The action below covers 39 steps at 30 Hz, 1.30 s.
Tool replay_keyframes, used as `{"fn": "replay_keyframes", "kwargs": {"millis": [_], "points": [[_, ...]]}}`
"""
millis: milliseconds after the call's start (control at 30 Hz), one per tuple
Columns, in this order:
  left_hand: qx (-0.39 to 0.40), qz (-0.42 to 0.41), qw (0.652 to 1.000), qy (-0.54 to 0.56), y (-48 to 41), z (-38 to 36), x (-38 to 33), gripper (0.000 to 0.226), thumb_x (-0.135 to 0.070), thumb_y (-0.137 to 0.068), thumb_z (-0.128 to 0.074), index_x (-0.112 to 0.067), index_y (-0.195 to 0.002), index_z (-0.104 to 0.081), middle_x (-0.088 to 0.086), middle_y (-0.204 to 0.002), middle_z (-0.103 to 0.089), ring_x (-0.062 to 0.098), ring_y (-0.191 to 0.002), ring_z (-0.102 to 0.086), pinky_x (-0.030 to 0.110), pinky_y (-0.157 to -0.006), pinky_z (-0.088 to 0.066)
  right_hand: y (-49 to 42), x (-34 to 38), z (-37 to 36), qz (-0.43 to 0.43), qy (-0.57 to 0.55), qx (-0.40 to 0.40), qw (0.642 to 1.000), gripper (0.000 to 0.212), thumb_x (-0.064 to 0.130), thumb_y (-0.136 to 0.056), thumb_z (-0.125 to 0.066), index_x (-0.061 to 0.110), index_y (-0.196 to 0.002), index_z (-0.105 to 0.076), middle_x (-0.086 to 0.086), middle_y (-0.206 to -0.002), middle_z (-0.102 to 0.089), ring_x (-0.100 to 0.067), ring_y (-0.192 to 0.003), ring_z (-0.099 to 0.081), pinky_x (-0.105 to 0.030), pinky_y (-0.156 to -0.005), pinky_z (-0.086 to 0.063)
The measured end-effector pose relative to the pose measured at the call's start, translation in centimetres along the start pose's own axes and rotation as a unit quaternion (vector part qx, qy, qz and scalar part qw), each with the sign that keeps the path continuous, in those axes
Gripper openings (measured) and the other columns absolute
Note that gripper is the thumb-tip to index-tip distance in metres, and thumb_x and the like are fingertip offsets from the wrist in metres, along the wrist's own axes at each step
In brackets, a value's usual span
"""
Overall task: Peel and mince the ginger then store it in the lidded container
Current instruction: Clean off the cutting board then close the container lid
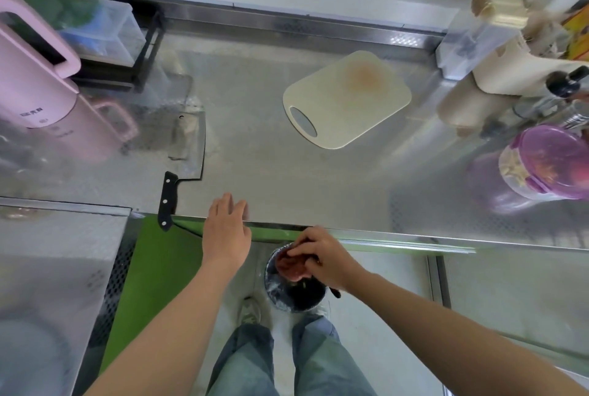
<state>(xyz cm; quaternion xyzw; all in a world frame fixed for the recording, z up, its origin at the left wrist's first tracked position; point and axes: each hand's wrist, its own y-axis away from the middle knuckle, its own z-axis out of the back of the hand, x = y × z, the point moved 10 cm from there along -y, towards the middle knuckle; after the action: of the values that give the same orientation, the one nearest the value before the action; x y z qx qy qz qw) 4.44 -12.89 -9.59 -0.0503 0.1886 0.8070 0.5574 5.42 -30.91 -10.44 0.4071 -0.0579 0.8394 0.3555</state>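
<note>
Steel surface [271,178] holds the purple-lidded container [541,166] at far right, pale bits visible inside. Right hand [322,255] curls around a reddish-brown clump [291,266] over a floor bin [287,303]; left hand [226,229] lies flat, fingers straight, on the surface edge beside the cleaver [188,153].

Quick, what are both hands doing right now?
Left hand: open, fingers straight, resting on the counter by its edge.
Right hand: holding a reddish-brown clump over the bin; what the clump is cannot be told.
</note>
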Motion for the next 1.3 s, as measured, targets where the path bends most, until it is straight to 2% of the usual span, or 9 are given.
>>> {"fn": "replay_keyframes", "kwargs": {"millis": [167,367,500,600,733,900,1067,1233,1300], "points": [[0.003,-0.014,1.000,-0.008,1.0,-1.0,-1.3,0.045,-0.011,-0.089,-0.053,-0.015,-0.133,-0.047,0.015,-0.152,-0.029,0.032,-0.140,-0.026,0.041,-0.114,-0.027,-1.2,-2.0,7.7,-0.059,0.006,-0.236,0.970,0.051,-0.006,-0.075,-0.046,0.010,-0.119,-0.067,-0.012,-0.115,-0.054,-0.026,-0.107,-0.047,-0.029,-0.098,-0.038],[0.006,-0.023,1.000,-0.005,1.7,-1.3,-1.8,0.045,-0.010,-0.088,-0.055,-0.017,-0.132,-0.047,0.014,-0.151,-0.030,0.031,-0.139,-0.028,0.041,-0.111,-0.032,1.0,-1.5,0.5,-0.021,0.083,-0.057,0.995,0.034,0.007,-0.080,-0.059,0.013,-0.111,-0.071,-0.010,-0.109,-0.055,-0.029,-0.100,-0.048,-0.038,-0.089,-0.041],[0.006,-0.032,0.999,-0.005,1.7,-1.4,-1.6,0.045,-0.009,-0.087,-0.054,-0.017,-0.131,-0.048,0.014,-0.150,-0.031,0.031,-0.137,-0.029,0.041,-0.110,-0.033,3.0,-2.8,1.9,-0.128,-0.020,-0.194,0.972,0.033,-0.003,-0.074,-0.055,0.009,-0.103,-0.067,-0.003,-0.104,-0.050,-0.021,-0.097,-0.049,-0.031,-0.088,-0.045],[0.012,-0.030,0.999,0.003,1.7,-1.5,-1.5,0.044,-0.010,-0.089,-0.053,-0.018,-0.132,-0.047,0.013,-0.151,-0.029,0.030,-0.139,-0.027,0.041,-0.111,-0.033,5.8,-5.5,2.1,-0.321,-0.125,-0.275,0.898,0.019,0.002,-0.079,-0.055,0.015,-0.093,-0.055,0.001,-0.103,-0.047,-0.016,-0.089,-0.052,-0.035,-0.083,-0.051],[0.021,-0.035,0.999,-0.002,1.8,-1.6,-1.4,0.048,-0.011,-0.090,-0.053,-0.020,-0.136,-0.044,0.012,-0.153,-0.026,0.029,-0.141,-0.024,0.041,-0.113,-0.031,4.6,-4.5,1.7,-0.321,-0.133,-0.266,0.899,0.024,-0.001,-0.083,-0.051,0.015,-0.102,-0.052,-0.002,-0.110,-0.043,-0.019,-0.093,-0.049,-0.028,-0.084,-0.046],[0.028,-0.045,0.999,-0.003,1.9,-1.6,-1.3,0.052,-0.012,-0.091,-0.052,-0.020,-0.141,-0.040,0.013,-0.154,-0.023,0.029,-0.142,-0.022,0.040,-0.115,-0.028,1.2,-2.8,-1.3,-0.276,-0.070,-0.208,0.936,0.035,-0.003,-0.090,-0.047,0.007,-0.121,-0.059,-0.008,-0.118,-0.043,-0.022,-0.102,-0.047,-0.029,-0.096,-0.044],[0.036,-0.054,0.998,-0.006,2.0,-1.7,-1.0,0.055,-0.013,-0.092,-0.051,-0.020,-0.144,-0.037,0.012,-0.156,-0.022,0.028,-0.143,-0.020,0.039,-0.116,-0.027,1.2,-4.9,-5.9,-0.348,-0.008,-0.003,0.937,0.043,0.006,-0.090,-0.047,0.014,-0.130,-0.060,-0.014,-0.127,-0.043,-0.032,-0.109,-0.053,-0.031,-0.100,-0.042],[0.035,-0.058,0.998,-0.010,2.2,-1.8,-1.1,0.056,-0.013,-0.093,-0.051,-0.020,-0.146,-0.034,0.012,-0.157,-0.019,0.028,-0.145,-0.018,0.039,-0.118,-0.023,3.5,-4.6,0.0,-0.359,-0.090,-0.257,0.893,0.027,0.007,-0.090,-0.049,0.011,-0.114,-0.059,-0.009,-0.116,-0.046,-0.022,-0.090,-0.051,-0.031,-0.086,-0.046],[0.034,-0.059,0.998,-0.011,2.2,-1.8,-1.2,0.057,-0.013,-0.093,-0.051,-0.020,-0.147,-0.033,0.012,-0.157,-0.017,0.028,-0.145,-0.017,0.039,-0.118,-0.022,2.5,-3.9,-0.5,-0.326,-0.112,-0.239,0.908,0.033,0.002,-0.090,-0.048,0.011,-0.119,-0.061,-0.010,-0.117,-0.045,-0.024,-0.098,-0.051,-0.020,-0.088,-0.039]]}}
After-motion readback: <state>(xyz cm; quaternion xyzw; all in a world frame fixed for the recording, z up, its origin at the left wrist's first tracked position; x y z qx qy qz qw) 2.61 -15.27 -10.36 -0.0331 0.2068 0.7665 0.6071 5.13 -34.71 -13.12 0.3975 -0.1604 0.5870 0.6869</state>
